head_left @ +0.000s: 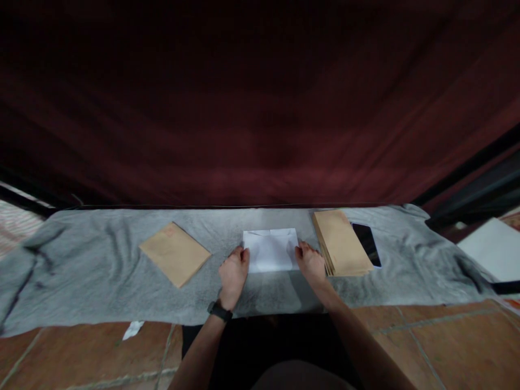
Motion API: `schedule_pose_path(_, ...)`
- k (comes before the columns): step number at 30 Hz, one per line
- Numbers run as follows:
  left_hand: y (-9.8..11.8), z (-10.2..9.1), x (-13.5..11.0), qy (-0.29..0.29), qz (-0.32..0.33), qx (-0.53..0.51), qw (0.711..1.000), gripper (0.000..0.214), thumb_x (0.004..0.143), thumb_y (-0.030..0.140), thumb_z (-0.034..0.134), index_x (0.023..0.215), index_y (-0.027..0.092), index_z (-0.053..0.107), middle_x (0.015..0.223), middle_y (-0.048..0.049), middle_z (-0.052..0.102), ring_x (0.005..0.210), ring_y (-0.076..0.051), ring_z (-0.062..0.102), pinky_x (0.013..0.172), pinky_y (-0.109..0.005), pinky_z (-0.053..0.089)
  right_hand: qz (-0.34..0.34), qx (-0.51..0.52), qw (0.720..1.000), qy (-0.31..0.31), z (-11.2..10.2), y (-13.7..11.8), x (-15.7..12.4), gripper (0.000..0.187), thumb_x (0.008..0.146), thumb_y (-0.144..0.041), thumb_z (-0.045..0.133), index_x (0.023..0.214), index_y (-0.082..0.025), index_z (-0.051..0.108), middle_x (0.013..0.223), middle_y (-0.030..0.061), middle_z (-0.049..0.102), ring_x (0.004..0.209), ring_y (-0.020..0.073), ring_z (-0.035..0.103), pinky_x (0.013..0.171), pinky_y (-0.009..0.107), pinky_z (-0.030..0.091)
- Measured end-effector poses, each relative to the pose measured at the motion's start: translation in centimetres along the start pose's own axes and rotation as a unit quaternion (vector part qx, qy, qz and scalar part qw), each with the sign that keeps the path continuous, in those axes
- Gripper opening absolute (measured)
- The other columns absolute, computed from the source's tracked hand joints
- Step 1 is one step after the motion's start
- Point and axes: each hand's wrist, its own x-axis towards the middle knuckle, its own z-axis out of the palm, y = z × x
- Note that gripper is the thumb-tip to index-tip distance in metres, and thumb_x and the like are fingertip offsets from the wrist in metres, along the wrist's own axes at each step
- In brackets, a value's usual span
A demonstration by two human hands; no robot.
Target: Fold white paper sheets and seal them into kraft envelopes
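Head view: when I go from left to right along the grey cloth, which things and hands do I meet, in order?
Brown envelope, left hand, white paper, right hand, brown stack, phone.

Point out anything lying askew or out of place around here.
A white scrap lies on the tiled floor, off the grey cloth, like dropped litter. The brown envelope at left sits at a slant, while the white paper lies roughly square.

Phone (369, 244) on grey cloth (109, 265) beneath maroon curtain (260, 135)

Head-worn view from above, facing forward-down, near the hands (233, 272).
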Motion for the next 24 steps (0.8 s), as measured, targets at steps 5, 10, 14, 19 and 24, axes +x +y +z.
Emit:
schedule_pose_path(5, 0.4, 0.4, 1.0, 0.012, -0.013, 0.003, 1.000, 0.037, 0.105, 0.042, 0.043, 0.112, 0.019, 0.072, 0.096, -0.0143, 0.079, 0.086, -0.027, 0.075, 0.073, -0.032, 0.048, 0.003, -0.031, 0.999, -0.008, -0.1, -0.2, 1.1, 0.024, 0.104, -0.029, 0.047, 0.103, -0.018, 0.068, 0.095, 0.0131, 0.077, 0.085, 0.0223, 0.074, 0.082, 0.030, 0.048)
schedule_pose_path(10, 0.8, 0.6, 1.5, 0.011, -0.023, 0.007, 1.000, 0.038, 0.104, 0.040, 0.043, 0.113, 0.018, 0.072, 0.095, -0.0150, 0.078, 0.087, -0.028, 0.075, 0.074, -0.033, 0.049, 0.006, -0.053, 0.998, -0.033, -0.3, -0.6, 1.9, 0.025, 0.104, -0.028, 0.047, 0.107, -0.018, 0.069, 0.099, 0.0135, 0.077, 0.088, 0.0253, 0.073, 0.084, 0.034, 0.048)
schedule_pose_path(14, 0.8, 0.9, 1.7, 0.014, -0.022, 0.013, 1.000, 0.038, 0.104, 0.040, 0.042, 0.113, 0.018, 0.072, 0.094, -0.0152, 0.078, 0.087, -0.028, 0.075, 0.075, -0.034, 0.050, 0.006, -0.055, 0.998, -0.024, 0.0, -0.7, 2.0, 0.025, 0.105, -0.028, 0.046, 0.107, -0.017, 0.068, 0.100, 0.0142, 0.076, 0.090, 0.0270, 0.072, 0.086, 0.037, 0.047)
schedule_pose_path(19, 1.0, 1.2, 1.7, 0.018, -0.013, 0.036, 0.999, 0.037, 0.105, 0.038, 0.041, 0.111, 0.017, 0.070, 0.093, -0.0150, 0.078, 0.087, -0.029, 0.076, 0.074, -0.034, 0.050, 0.000, -0.054, 0.999, 0.006, 0.0, -0.8, 2.0, 0.024, 0.104, -0.027, 0.046, 0.112, -0.016, 0.065, 0.103, 0.0156, 0.073, 0.097, 0.0285, 0.069, 0.089, 0.039, 0.046)
schedule_pose_path(24, 1.1, 1.3, 1.6, 0.020, -0.001, 0.050, 0.999, 0.035, 0.105, 0.036, 0.042, 0.113, 0.016, 0.069, 0.094, -0.0157, 0.078, 0.088, -0.029, 0.076, 0.074, -0.034, 0.050, -0.030, -0.028, 0.999, 0.034, 0.3, -1.5, 1.3, 0.036, 0.104, -0.027, 0.045, 0.135, -0.013, 0.059, 0.129, 0.0198, 0.065, 0.116, 0.0318, 0.061, 0.100, 0.045, 0.044)
